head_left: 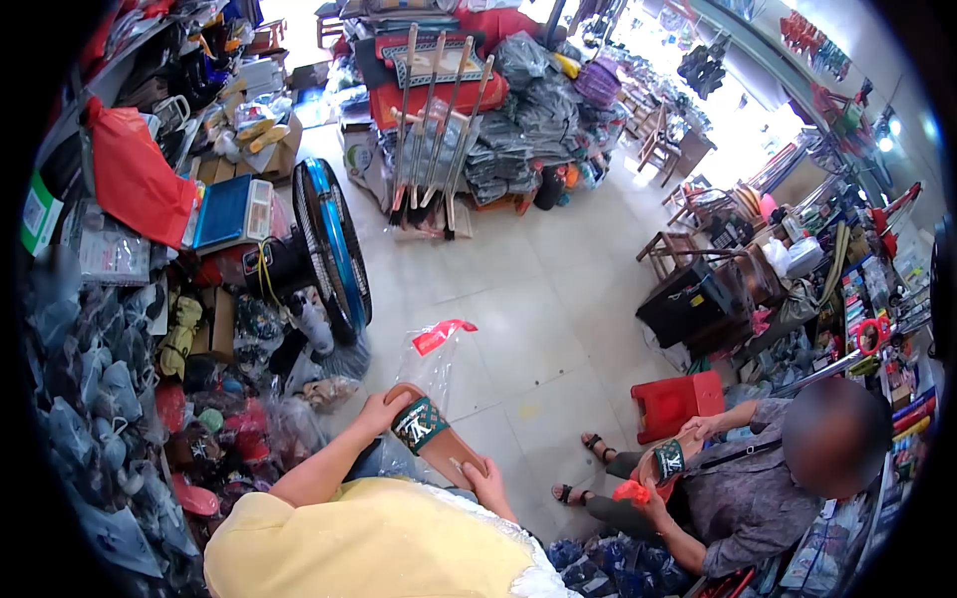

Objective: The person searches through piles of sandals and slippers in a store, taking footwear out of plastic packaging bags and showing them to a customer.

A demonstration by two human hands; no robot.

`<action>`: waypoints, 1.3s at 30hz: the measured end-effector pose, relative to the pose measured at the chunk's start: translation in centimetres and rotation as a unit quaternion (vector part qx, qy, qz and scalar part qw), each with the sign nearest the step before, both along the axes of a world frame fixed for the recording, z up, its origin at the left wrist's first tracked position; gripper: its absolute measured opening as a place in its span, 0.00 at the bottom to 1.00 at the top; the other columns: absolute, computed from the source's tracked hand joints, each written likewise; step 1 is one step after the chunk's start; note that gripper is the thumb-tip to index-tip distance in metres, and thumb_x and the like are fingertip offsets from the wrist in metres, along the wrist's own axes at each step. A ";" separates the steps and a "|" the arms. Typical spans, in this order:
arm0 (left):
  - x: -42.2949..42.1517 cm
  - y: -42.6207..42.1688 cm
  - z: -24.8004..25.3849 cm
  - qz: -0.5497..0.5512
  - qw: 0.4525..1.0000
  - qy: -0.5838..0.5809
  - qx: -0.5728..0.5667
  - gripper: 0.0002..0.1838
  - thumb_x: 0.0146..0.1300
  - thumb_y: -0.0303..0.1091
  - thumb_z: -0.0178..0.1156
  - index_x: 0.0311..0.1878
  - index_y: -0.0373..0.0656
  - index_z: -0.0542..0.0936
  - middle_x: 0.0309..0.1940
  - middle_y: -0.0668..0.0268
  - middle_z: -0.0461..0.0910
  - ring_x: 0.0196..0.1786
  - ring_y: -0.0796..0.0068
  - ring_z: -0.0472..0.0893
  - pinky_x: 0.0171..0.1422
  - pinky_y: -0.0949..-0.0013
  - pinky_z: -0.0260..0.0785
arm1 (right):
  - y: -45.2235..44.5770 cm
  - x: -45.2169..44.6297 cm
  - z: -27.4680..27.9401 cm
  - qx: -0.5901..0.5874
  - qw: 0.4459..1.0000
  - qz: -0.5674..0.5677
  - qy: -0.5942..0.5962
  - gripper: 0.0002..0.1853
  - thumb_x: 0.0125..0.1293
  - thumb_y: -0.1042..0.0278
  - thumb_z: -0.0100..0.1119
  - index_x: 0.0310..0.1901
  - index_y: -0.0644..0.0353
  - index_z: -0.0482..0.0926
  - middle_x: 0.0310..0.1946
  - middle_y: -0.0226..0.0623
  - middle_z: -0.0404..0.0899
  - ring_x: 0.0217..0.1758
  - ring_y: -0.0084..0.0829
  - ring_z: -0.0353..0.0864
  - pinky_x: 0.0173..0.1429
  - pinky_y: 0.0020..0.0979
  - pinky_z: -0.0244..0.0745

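Note:
A brown slide sandal (446,456) with a dark green patterned strap is held in front of my yellow top. My left hand (381,411) is closed on its far left end. At the other end my right hand (487,484) grips the sole, close to my body. Beside the sandal, near my left hand, hangs a clear plastic bag (429,371) with a red label; whether a finger also holds it cannot be made out. To the right, a seated person holds a similar sandal (666,460) and a crumpled red item (632,491).
A large fan (334,249) stands left of the walkway. Bagged shoes (110,399) crowd the left side. Stacked packaged goods (528,140) and upright poles (431,130) are ahead. A red stool (678,404) and a black box (690,304) stand right of the tiled floor (508,289).

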State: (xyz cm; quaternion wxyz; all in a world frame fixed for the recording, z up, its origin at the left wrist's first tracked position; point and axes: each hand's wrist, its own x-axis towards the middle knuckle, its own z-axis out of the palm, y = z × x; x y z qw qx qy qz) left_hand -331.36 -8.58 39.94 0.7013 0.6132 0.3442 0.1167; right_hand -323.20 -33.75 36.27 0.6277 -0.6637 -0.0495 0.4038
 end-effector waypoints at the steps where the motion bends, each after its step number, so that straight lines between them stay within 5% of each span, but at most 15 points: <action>1: -0.1 0.0 0.2 0.004 1.000 -0.008 -0.001 0.20 0.62 0.47 0.56 0.43 0.37 0.81 0.35 0.67 0.81 0.38 0.80 0.78 0.45 0.73 0.70 | 0.2 0.2 0.3 0.004 1.000 0.000 -0.006 0.21 0.58 0.63 0.63 0.50 0.64 0.70 0.41 0.36 0.76 0.43 0.24 0.74 0.48 0.27 0.71; 12: -2.9 0.5 -2.6 -0.005 0.994 0.036 0.107 0.22 0.56 0.49 0.62 0.43 0.38 0.81 0.35 0.59 0.83 0.40 0.72 0.81 0.45 0.68 0.72 | 0.7 0.7 -1.9 0.022 0.999 -0.016 -0.028 0.30 0.57 0.64 0.64 0.56 0.67 0.62 0.49 0.46 0.71 0.47 0.36 0.76 0.38 0.34 0.81; 17: -5.0 -0.2 2.7 -0.011 0.977 0.124 0.171 0.22 0.54 0.48 0.63 0.41 0.37 0.81 0.34 0.56 0.82 0.39 0.67 0.81 0.45 0.65 0.72 | 1.5 0.6 -1.4 0.019 1.000 0.002 -0.018 0.30 0.57 0.64 0.64 0.57 0.67 0.62 0.48 0.47 0.71 0.45 0.37 0.77 0.36 0.35 0.82; 19: -6.0 -1.0 6.7 -0.001 0.980 0.095 0.175 0.23 0.53 0.47 0.64 0.42 0.36 0.80 0.36 0.53 0.81 0.41 0.65 0.81 0.47 0.65 0.71 | 2.3 0.5 -0.3 0.017 1.000 0.009 0.000 0.30 0.56 0.63 0.65 0.56 0.67 0.63 0.48 0.46 0.72 0.45 0.35 0.77 0.39 0.33 0.80; 27: -11.9 -1.7 0.1 0.103 0.977 0.105 0.151 0.22 0.52 0.42 0.65 0.46 0.36 0.79 0.37 0.54 0.79 0.42 0.61 0.79 0.49 0.62 0.70 | 4.6 0.1 0.2 -0.002 0.993 0.118 -0.015 0.30 0.56 0.61 0.65 0.57 0.65 0.65 0.49 0.44 0.73 0.51 0.31 0.74 0.49 0.30 0.74; 34: -8.8 -0.6 0.6 0.038 0.963 0.155 0.215 0.24 0.53 0.50 0.63 0.46 0.39 0.79 0.39 0.49 0.77 0.45 0.54 0.78 0.49 0.60 0.69 | 3.2 0.6 -1.6 -0.003 0.992 0.116 -0.056 0.31 0.55 0.60 0.66 0.56 0.67 0.65 0.48 0.47 0.72 0.48 0.34 0.76 0.45 0.31 0.77; 37: -7.3 -0.6 2.2 0.026 0.963 0.141 0.227 0.25 0.53 0.51 0.63 0.44 0.39 0.80 0.39 0.49 0.77 0.44 0.53 0.77 0.49 0.60 0.69 | 3.1 1.0 0.3 -0.023 0.995 0.096 -0.026 0.30 0.55 0.60 0.66 0.55 0.67 0.65 0.47 0.46 0.73 0.49 0.33 0.75 0.47 0.32 0.76; 39: -6.6 0.0 -1.1 0.039 0.974 0.104 0.198 0.24 0.53 0.51 0.63 0.43 0.39 0.80 0.39 0.50 0.77 0.45 0.53 0.77 0.50 0.60 0.68 | 2.7 1.5 -1.6 -0.029 0.995 0.084 -0.048 0.29 0.57 0.62 0.64 0.57 0.64 0.65 0.49 0.45 0.73 0.50 0.32 0.74 0.53 0.33 0.71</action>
